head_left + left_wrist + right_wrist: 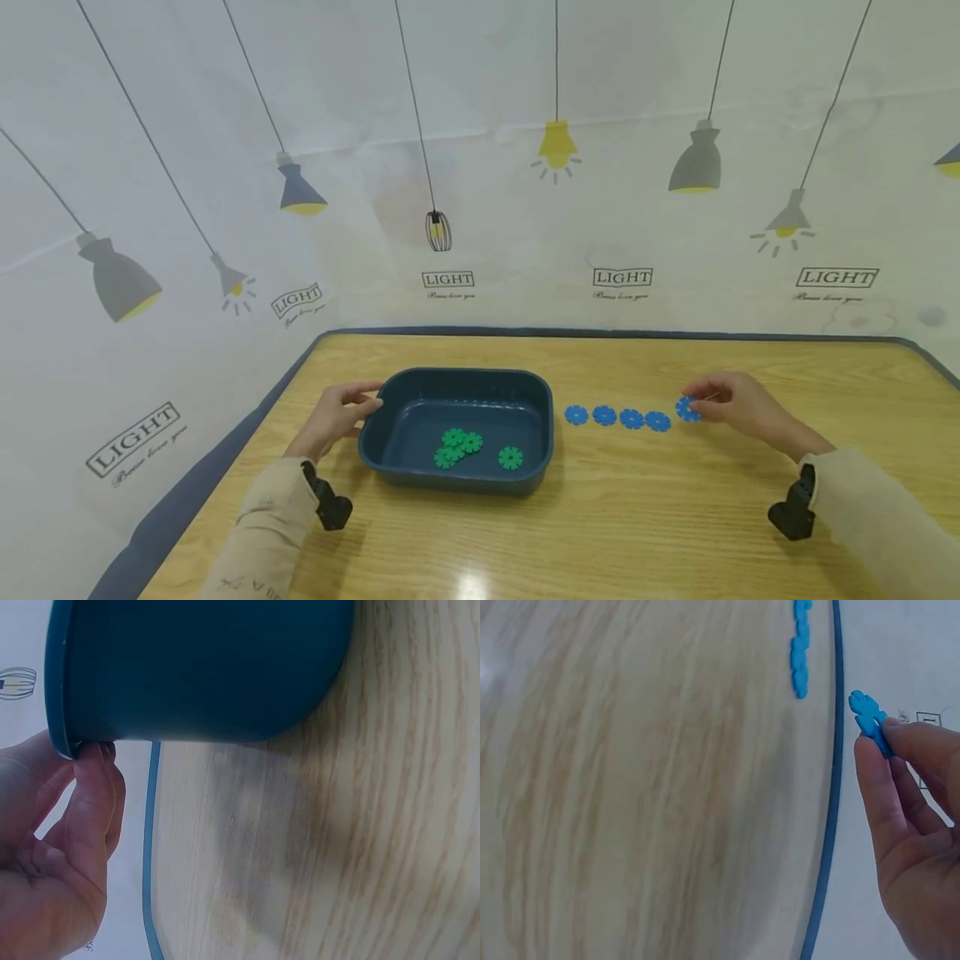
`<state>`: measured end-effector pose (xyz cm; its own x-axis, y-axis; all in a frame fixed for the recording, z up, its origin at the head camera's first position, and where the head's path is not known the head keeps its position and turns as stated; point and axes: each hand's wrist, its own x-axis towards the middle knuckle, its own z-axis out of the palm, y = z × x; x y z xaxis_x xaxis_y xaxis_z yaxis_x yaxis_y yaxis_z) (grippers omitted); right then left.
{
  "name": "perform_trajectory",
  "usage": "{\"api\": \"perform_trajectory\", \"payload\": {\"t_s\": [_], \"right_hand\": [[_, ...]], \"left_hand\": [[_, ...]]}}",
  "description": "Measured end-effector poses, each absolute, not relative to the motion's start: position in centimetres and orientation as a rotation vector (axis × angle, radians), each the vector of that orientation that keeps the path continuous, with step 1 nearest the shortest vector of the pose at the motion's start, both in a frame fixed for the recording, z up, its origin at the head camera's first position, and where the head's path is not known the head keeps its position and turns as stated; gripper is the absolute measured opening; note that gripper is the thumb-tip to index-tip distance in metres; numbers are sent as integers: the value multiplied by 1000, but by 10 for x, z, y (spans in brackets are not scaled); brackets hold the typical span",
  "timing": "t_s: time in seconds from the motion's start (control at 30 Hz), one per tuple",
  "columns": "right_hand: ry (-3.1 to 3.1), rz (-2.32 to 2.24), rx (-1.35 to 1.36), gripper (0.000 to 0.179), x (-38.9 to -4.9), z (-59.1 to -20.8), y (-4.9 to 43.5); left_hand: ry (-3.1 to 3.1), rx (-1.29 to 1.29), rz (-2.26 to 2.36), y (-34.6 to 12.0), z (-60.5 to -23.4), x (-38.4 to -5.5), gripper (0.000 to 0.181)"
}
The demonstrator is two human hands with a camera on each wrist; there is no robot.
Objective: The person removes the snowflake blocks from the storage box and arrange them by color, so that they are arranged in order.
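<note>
Between thumb and fingers, my right hand (pixel 731 404) pinches a blue notched disc (pixel 687 408), a flat flower-like piece. In the right wrist view that blue disc (pixel 868 720) is tilted and raised off the table. Left of it, several blue discs (pixel 632 418) lie in a row on the wood. My left hand (pixel 339 417) pinches the left rim of a dark blue basin (pixel 551 433); the left wrist view shows thumb and fingers on either side of the rim (pixel 60 690). Inside the basin lie several green discs (pixel 453 437), clustered and partly overlapping, with one green disc (pixel 511 457) apart.
A wooden table (pixel 637 533) with a dark edge (pixel 600 335) carries everything. Behind it hangs a pale wall covering (pixel 510 192) printed with lamps. Each wrist wears a black camera mount (pixel 793 504).
</note>
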<state>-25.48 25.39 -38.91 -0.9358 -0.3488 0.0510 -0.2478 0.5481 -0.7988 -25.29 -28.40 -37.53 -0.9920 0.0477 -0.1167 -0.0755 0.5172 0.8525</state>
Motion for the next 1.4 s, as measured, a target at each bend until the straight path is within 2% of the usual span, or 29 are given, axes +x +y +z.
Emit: {"api": "perform_trajectory", "payload": {"t_s": [0.53, 1.4], "right_hand": [[2682, -1204, -356, 20, -266, -415, 257], [2796, -1039, -340, 21, -269, -416, 253]], "left_hand": [[2649, -34, 1458, -283, -378, -254, 40], [2628, -71, 1491, -284, -378, -254, 40]]}}
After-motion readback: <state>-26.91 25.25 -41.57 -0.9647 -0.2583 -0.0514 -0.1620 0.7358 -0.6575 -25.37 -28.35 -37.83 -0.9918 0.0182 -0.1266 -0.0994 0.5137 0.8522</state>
